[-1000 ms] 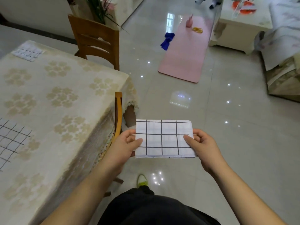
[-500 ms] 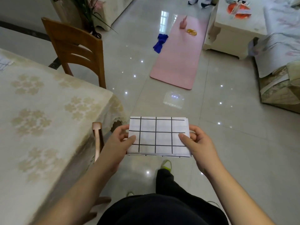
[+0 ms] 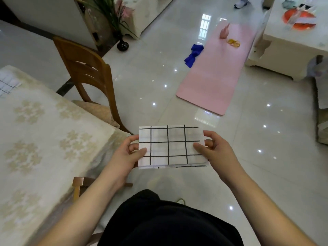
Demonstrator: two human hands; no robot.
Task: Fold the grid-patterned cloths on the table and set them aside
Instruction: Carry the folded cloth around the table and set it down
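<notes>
Out past the table's corner, over the glossy floor, you are holding the folded grid cloth [image 3: 171, 146] level in mid-air between both hands. Your left hand [image 3: 125, 154] is pinching its left edge, thumb lying on top and fingers curled underneath; your right hand [image 3: 217, 150] is doing the same at the right edge. Gripping both short ends this way is probably keeping the stacked layers taut and aligned so the packet is not sagging or springing open while you are carrying it. It is looking like a compact rectangle, white with thin black grid lines, several layers thick, the lower layer edges peeking out slightly along the near side. Another grid cloth [image 3: 8, 83] is lying on the table [image 3: 53, 142] at the far left, well apart from your hands, which suggests more work is waiting.
</notes>
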